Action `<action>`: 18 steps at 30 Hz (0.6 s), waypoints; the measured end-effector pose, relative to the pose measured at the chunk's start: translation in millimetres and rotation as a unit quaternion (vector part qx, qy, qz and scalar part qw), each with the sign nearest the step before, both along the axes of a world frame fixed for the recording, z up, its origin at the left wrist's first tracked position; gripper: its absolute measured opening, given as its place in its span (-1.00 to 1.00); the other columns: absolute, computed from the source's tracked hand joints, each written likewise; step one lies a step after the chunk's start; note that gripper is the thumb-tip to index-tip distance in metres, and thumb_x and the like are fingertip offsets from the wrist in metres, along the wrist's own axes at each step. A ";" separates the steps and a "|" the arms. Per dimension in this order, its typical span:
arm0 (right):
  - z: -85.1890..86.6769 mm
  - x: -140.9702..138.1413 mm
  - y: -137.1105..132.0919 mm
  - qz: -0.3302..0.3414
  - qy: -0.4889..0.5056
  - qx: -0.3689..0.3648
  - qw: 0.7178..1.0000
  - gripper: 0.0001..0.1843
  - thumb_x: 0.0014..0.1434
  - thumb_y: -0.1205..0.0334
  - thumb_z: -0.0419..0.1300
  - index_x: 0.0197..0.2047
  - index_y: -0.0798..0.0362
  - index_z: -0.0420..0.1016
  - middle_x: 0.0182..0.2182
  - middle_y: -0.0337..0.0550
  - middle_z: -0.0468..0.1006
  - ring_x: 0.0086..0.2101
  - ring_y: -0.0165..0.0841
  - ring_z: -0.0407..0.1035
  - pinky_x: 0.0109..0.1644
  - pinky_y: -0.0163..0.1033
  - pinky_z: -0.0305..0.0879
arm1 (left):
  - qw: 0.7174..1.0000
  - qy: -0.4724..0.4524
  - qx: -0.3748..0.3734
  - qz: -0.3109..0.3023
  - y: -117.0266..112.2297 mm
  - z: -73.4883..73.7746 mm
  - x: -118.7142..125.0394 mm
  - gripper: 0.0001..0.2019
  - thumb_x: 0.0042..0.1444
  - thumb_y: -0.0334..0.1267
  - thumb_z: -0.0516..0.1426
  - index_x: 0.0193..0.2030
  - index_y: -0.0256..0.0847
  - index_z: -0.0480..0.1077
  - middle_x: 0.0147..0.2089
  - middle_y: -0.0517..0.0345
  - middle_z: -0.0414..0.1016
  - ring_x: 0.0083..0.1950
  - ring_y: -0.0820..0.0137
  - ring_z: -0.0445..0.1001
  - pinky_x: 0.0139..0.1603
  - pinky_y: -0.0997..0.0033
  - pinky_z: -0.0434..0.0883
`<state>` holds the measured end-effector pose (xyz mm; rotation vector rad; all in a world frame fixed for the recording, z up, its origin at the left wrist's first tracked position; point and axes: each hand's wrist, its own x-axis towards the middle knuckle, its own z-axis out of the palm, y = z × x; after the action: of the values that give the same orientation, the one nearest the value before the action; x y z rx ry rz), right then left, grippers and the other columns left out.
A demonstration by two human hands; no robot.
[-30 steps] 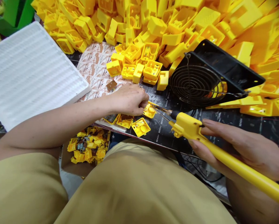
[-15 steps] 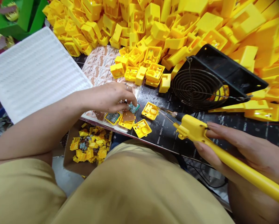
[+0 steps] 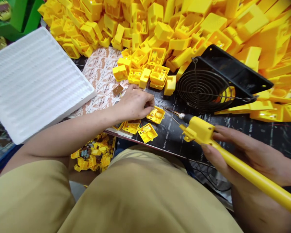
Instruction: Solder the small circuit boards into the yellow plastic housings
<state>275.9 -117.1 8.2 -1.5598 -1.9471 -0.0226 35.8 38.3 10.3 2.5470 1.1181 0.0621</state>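
My right hand [image 3: 242, 152] is wrapped round a yellow soldering gun [image 3: 201, 129], its metal tip pointing left over the bench. My left hand [image 3: 138, 103] is beside a small open yellow case [image 3: 157, 116], thumb and forefinger curled together at its upper left edge. Whether the fingers pinch the case or some small part is hard to make out. Just below lies another open yellow case [image 3: 147, 132] with thin wires in it. To its left sits a yellow case with a brown board [image 3: 135, 122], partly hidden by my left wrist.
Many yellow cases [image 3: 160, 30] are heaped along the back. A black fan [image 3: 201, 90] with a wire guard stands at right. A white foam tray [image 3: 36, 81] lies at left. Below the bench edge is a box of yellow parts [image 3: 94, 153]. A brown board [image 3: 117, 90] rests on patterned paper.
My left hand has moved right, from the green circuit board to the open yellow case. A brown board now lies on the paper behind that hand. The soldering gun has barely moved.
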 end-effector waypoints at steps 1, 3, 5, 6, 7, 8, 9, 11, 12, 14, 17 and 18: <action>0.4 -1.5 0.9 0.025 0.001 0.013 1.000 -0.67 0.19 0.19 0.28 0.02 0.00 0.44 -0.28 -0.14 0.63 -0.42 -0.33 0.53 -0.38 -0.30 0.49 | 1.000 0.002 -0.003 0.003 0.4 -0.4 0.8 -0.85 0.05 -0.28 0.11 -0.35 -0.19 0.52 -0.38 0.18 0.57 -0.25 0.34 0.48 0.17 0.06 0.14; -0.6 -3.0 4.0 0.080 0.021 0.046 0.995 -0.66 0.14 0.28 0.32 0.00 0.05 0.43 -0.30 -0.13 0.62 -0.44 -0.36 0.52 -0.41 -0.34 0.49 | 1.000 0.005 -0.013 0.008 1.7 0.1 1.7 -0.86 0.03 -0.29 0.11 -0.35 -0.19 0.52 -0.41 0.21 0.56 -0.27 0.36 0.49 0.16 0.08 0.15; -3.0 -3.0 7.7 0.124 0.056 0.066 0.989 -0.60 0.06 0.36 0.37 -0.02 0.04 0.43 -0.33 -0.18 0.62 -0.43 -0.38 0.52 -0.40 -0.37 0.50 | 1.000 0.009 -0.020 0.012 2.9 1.6 2.4 -0.87 0.00 -0.30 0.12 -0.36 -0.19 0.51 -0.42 0.22 0.56 -0.29 0.36 0.49 0.15 0.09 0.17; -4.0 -3.0 9.3 0.136 0.066 0.065 0.986 -0.60 0.04 0.39 0.37 -0.05 0.03 0.43 -0.34 -0.21 0.62 -0.42 -0.38 0.52 -0.39 -0.38 0.50 | 1.000 0.014 -0.022 0.015 3.4 2.5 2.9 -0.87 -0.01 -0.30 0.12 -0.36 -0.20 0.51 -0.42 0.22 0.56 -0.30 0.36 0.50 0.14 0.11 0.19; -4.6 -3.2 10.7 0.144 0.071 0.058 0.985 -0.63 0.04 0.41 0.36 -0.08 0.01 0.43 -0.36 -0.24 0.61 -0.41 -0.39 0.52 -0.38 -0.39 0.50 | 0.999 0.020 -0.022 0.016 3.8 3.4 3.4 -0.87 -0.01 -0.30 0.12 -0.37 -0.20 0.51 -0.42 0.21 0.56 -0.31 0.36 0.50 0.13 0.13 0.21; -4.7 -3.6 11.7 0.152 0.070 0.046 0.985 -0.68 0.07 0.41 0.34 -0.12 0.00 0.42 -0.37 -0.26 0.60 -0.41 -0.39 0.52 -0.36 -0.39 0.51 | 0.999 0.027 -0.022 0.016 4.1 4.4 4.0 -0.87 -0.01 -0.30 0.12 -0.37 -0.20 0.51 -0.42 0.20 0.56 -0.31 0.36 0.49 0.11 0.15 0.23; -4.2 -4.2 12.4 0.158 0.065 0.037 0.985 -0.74 0.10 0.40 0.32 -0.15 0.00 0.42 -0.39 -0.26 0.60 -0.41 -0.40 0.52 -0.36 -0.39 0.51 | 0.999 0.034 -0.022 0.015 4.4 5.3 4.6 -0.87 -0.01 -0.30 0.12 -0.38 -0.21 0.51 -0.41 0.19 0.56 -0.32 0.36 0.49 0.08 0.17 0.26; -2.2 -6.1 13.4 0.156 0.050 0.033 0.986 -0.82 0.13 0.38 0.30 -0.20 0.01 0.41 -0.41 -0.28 0.59 -0.42 -0.42 0.52 -0.34 -0.40 0.50 | 0.999 0.048 -0.023 0.011 4.9 7.5 6.2 -0.87 -0.02 -0.30 0.12 -0.39 -0.21 0.51 -0.42 0.18 0.55 -0.33 0.37 0.49 0.01 0.24 0.30; -1.1 -7.1 14.0 0.156 0.043 0.033 0.986 -0.82 0.13 0.37 0.31 -0.22 0.01 0.41 -0.42 -0.28 0.58 -0.42 -0.43 0.51 -0.33 -0.40 0.50 | 0.998 0.055 -0.023 0.008 5.2 8.7 7.1 -0.87 -0.02 -0.30 0.12 -0.39 -0.21 0.51 -0.42 0.17 0.55 -0.34 0.37 0.48 -0.04 0.27 0.31; 0.4 -9.1 15.8 0.158 0.029 0.029 0.987 -0.82 0.12 0.36 0.32 -0.24 0.01 0.40 -0.42 -0.28 0.58 -0.41 -0.43 0.51 -0.31 -0.40 0.50 | 0.997 0.072 -0.024 0.001 5.9 11.3 9.4 -0.87 -0.02 -0.30 0.12 -0.40 -0.21 0.51 -0.44 0.17 0.54 -0.35 0.37 0.48 -0.12 0.31 0.31; 0.8 -11.4 20.6 0.176 0.017 0.026 0.984 -0.85 0.13 0.37 0.30 -0.26 0.01 0.40 -0.42 -0.28 0.57 -0.40 -0.44 0.51 -0.29 -0.40 0.49 | 0.995 0.097 -0.027 -0.008 7.3 14.3 13.2 -0.87 -0.03 -0.30 0.13 -0.39 -0.21 0.52 -0.45 0.16 0.53 -0.34 0.34 0.48 -0.22 0.35 0.29; 1.1 -11.9 22.2 0.185 0.010 0.028 0.982 -0.85 0.14 0.37 0.30 -0.27 0.02 0.40 -0.42 -0.28 0.56 -0.40 -0.44 0.51 -0.29 -0.40 0.49 | 0.994 0.102 -0.028 -0.010 8.0 14.6 14.2 -0.87 -0.04 -0.30 0.13 -0.39 -0.20 0.52 -0.45 0.16 0.52 -0.34 0.33 0.48 -0.25 0.35 0.27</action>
<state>264.0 -94.9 9.4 -1.1372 -2.1707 0.0928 50.0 46.2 24.9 2.5587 1.1494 -0.2355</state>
